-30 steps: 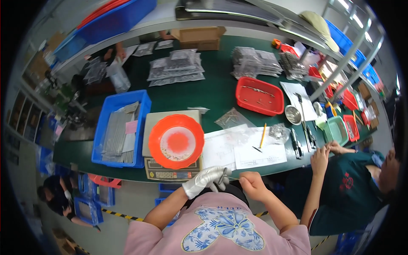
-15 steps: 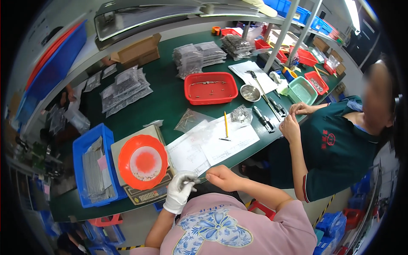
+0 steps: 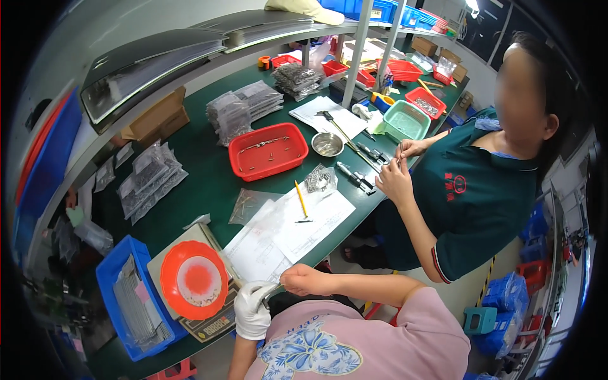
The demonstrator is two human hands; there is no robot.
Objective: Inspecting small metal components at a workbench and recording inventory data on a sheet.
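Comparing this with the view a second ago, I see the head has swung hard to the right: the orange dish (image 3: 193,279) on the scale (image 3: 209,320), then dead centre above the hands, now sits low and left, and the co-worker in the green shirt (image 3: 472,190) fills the right side. The hands themselves have barely shifted, kept close to the chest at the table's (image 3: 202,183) near edge. My gloved left hand (image 3: 252,308) is curled around a small, thin grey piece (image 3: 273,291), fingers closed on it, and the bare right hand (image 3: 305,280) pinches the same piece from the other side, fingertips narrow; what the piece is, I cannot tell. It lies between both hands, just below the white papers (image 3: 288,231). I judge the work on it continues by feel, while the eyes wander toward the red tray (image 3: 269,151) and the steel bowl (image 3: 327,144).
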